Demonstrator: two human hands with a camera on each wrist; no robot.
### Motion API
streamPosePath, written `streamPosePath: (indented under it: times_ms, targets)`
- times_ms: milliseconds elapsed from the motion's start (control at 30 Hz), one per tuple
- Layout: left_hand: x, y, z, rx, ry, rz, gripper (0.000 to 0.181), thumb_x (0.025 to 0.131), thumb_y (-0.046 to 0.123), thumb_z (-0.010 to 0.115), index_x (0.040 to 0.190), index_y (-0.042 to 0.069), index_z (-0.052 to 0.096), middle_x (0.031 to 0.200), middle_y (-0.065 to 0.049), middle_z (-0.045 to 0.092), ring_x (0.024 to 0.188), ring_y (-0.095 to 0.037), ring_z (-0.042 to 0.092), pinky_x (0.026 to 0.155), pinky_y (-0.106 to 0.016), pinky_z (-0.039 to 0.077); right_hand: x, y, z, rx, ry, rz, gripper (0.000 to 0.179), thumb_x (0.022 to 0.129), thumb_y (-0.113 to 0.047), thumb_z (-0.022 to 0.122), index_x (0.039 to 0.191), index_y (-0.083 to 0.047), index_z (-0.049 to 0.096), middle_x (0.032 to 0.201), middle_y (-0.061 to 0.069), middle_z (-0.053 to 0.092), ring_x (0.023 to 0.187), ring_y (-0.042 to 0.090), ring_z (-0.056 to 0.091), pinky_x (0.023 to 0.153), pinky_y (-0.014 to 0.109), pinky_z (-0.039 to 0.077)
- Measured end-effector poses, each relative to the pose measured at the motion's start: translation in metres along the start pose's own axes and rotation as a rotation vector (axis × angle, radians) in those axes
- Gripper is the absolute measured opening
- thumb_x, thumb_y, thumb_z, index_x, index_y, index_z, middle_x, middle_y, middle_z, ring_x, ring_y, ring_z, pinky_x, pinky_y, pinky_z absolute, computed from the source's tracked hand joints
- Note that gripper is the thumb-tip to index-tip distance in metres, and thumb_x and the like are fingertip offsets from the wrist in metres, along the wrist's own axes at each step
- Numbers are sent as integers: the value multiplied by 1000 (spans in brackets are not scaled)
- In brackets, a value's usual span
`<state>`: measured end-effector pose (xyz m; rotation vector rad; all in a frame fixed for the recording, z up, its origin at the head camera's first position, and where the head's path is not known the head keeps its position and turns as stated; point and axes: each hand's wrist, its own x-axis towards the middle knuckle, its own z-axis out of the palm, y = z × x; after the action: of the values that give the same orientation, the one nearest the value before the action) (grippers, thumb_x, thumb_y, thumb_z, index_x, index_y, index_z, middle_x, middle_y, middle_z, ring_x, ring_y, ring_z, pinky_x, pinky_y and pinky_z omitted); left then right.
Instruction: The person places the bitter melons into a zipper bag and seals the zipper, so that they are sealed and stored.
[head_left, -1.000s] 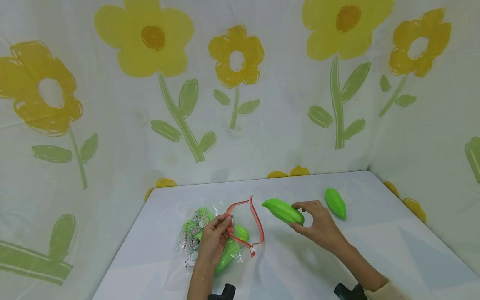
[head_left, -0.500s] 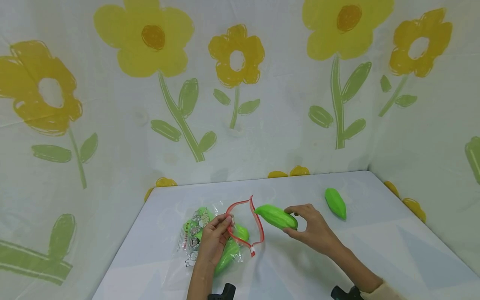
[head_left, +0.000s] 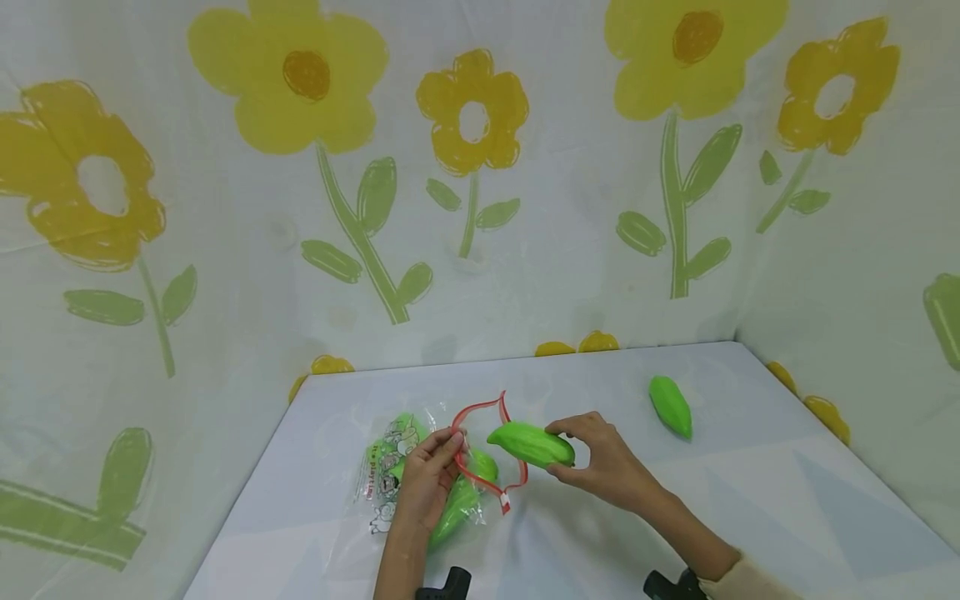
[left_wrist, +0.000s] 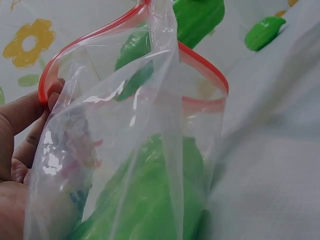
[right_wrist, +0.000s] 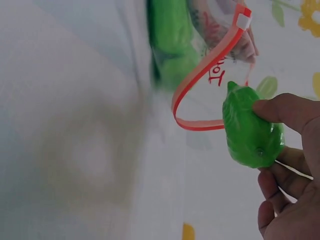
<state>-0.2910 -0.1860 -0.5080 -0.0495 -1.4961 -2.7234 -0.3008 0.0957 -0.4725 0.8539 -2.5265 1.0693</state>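
Observation:
My left hand (head_left: 427,483) pinches the red zip edge of a clear zip bag (head_left: 477,406), whose mouth gapes toward the right. Inside the bag lie several green toy vegetables (head_left: 453,512), blurred by the plastic; printed figures and lettering show on its side. Between thumb and fingers, my right hand (head_left: 607,462) holds a green ridged toy gourd (head_left: 528,444) by its blunt end. Its pointed tip faces left and overlaps the bag's opening in the head view. In the right wrist view, this gourd (right_wrist: 252,130) is right at the red zip strip (right_wrist: 200,70).
Another green toy gourd (head_left: 671,407) lies at the back right of the white table (head_left: 750,500). A curtain (head_left: 555,250) printed with yellow flowers stands behind the table and along its sides. Black wrist mounts (head_left: 450,583) show at the bottom edge.
My right hand has carried the gourd left and slightly down, from beside the bag to its mouth. The left hand and bag have stayed in place.

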Motion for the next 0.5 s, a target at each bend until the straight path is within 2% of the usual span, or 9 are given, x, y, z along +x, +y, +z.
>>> streamPosePath:
  times_ms: [233, 500]
  targets:
    - [1, -2, -1, -4, -9, 4, 18, 94, 12, 71, 107, 0, 67, 93, -8, 68, 79, -12, 65, 71, -22, 55, 3, 1, -1, -1, -117, -21, 44, 78, -20, 87, 118, -20, 69, 112, -13, 65, 106, 16, 53, 87, 46, 42]
    - [1, -1, -1, 9, -1, 8, 20, 94, 13, 72, 108, 0, 67, 94, -7, 69, 81, -12, 66, 73, -22, 55, 2, 5, 0, -18, -233, -5, 39, 79, -18, 85, 114, -19, 68, 109, -14, 62, 107, 15, 51, 86, 44, 37]
